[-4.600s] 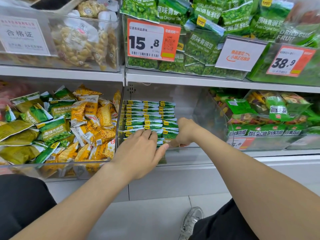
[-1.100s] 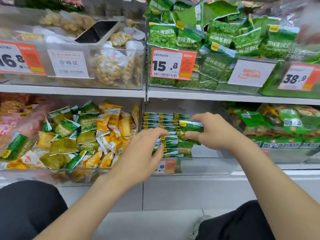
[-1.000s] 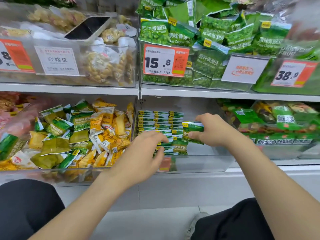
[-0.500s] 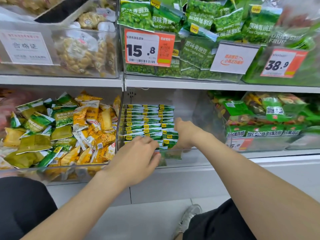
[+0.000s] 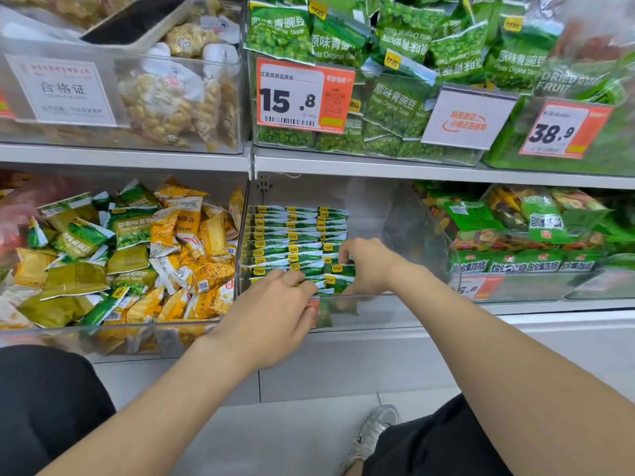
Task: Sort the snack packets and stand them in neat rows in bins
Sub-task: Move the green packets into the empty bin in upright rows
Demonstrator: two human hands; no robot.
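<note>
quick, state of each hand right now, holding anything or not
left hand: fingers curled over the front of the packet rows; grip cannot be told
right hand: pinching one green packet

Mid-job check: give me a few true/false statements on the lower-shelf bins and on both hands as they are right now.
1. The green packets in the middle bin stand in rows. True.
2. The left bin holds neatly lined-up packets too. False: its yellow and green packets lie in a jumbled heap.
3. The right hand pinches a green packet at the front of the rightmost row. True.
4. The middle bin is filled wall to wall. False: its right part holds no packets.
5. The left hand is in the left bin. False: its fingers reach over the middle bin's front rim onto the nearest rows.
</note>
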